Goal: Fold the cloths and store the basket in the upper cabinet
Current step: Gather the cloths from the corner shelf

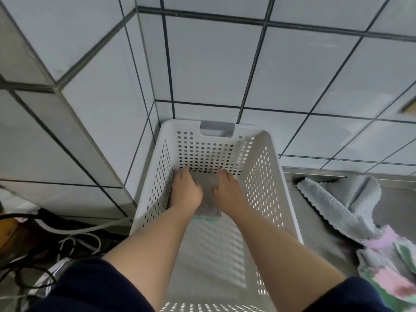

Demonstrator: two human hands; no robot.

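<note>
Tiled wall corner behind, metal surface [315, 233] at right. White perforated basket [261, 181] sits against the wall. Both hands are inside, left hand [186, 190] and right hand [227, 188], fingers flat and pressing a folded grey cloth [208, 194] onto the basket floor. Unfolded cloths [351, 212] lie on the surface beside the basket. Cables [45, 239] at lower left.

Both arms reach forward and down; left hand [186, 192], right hand [227, 188] palms down (fingers flat).
</note>
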